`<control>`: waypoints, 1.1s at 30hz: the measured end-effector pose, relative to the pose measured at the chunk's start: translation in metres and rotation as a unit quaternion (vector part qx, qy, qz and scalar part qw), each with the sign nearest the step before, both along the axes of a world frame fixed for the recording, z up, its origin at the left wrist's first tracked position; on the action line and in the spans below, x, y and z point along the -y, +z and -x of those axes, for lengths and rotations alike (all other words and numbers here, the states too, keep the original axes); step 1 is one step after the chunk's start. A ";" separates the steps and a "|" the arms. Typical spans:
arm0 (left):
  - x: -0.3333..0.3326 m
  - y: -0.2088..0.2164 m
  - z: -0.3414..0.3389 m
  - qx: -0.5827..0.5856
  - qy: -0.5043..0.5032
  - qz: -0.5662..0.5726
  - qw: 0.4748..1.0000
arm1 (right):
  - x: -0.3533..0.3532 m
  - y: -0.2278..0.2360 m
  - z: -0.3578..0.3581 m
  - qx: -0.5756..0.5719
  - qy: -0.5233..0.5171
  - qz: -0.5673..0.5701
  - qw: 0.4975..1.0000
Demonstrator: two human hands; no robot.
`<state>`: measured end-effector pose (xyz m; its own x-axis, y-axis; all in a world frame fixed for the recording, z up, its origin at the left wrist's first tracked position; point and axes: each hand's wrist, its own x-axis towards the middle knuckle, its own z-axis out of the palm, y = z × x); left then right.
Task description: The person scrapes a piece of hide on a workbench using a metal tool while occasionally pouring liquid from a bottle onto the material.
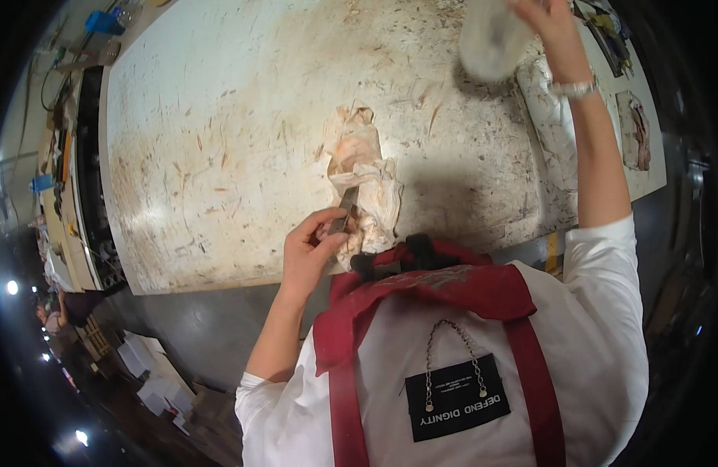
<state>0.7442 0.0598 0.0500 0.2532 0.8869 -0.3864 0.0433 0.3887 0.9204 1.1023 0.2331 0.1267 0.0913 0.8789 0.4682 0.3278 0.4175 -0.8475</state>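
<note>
Low over the worktable's near side, my left hand (311,243) is closed on a short flat metal blade (346,208), held by its lower end. Its upper tip meets a crumpled, stained off-white cloth (367,148), which lies lengthwise on the table with folds bunched toward me. At the top right my right hand (547,23) is partly cut off by the picture's edge. Its fingers grip the side of a pale, rounded, cloudy thing (487,43), smeared by motion, with a dark shadow beside it. What kind of thing that is cannot be made out.
The worn white table (219,156) carries brown stains and scratches. A white wrapped bundle (557,132) lies along its right side, by a small pale slab with a brownish strip (633,131). Dark tools (608,39) sit at the far right. Shelving (82,171) stands left.
</note>
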 end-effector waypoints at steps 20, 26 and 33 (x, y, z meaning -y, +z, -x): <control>0.001 -0.017 -0.003 -0.017 0.010 0.061 0.998 | 0.146 -0.008 0.098 0.541 0.269 0.384 0.699; -0.015 -0.031 -0.019 0.028 -0.005 0.072 0.997 | 0.145 0.005 0.112 0.564 0.258 0.392 0.679; -0.013 -0.040 -0.018 0.005 -0.016 0.044 0.999 | 0.139 0.006 0.112 0.596 0.225 0.379 0.672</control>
<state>0.7623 0.0733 0.0105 0.2854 0.8411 -0.4594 0.0482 0.4661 0.8834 0.9899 0.0936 0.1325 -0.3066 0.7195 -0.6231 0.9467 0.2985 -0.1211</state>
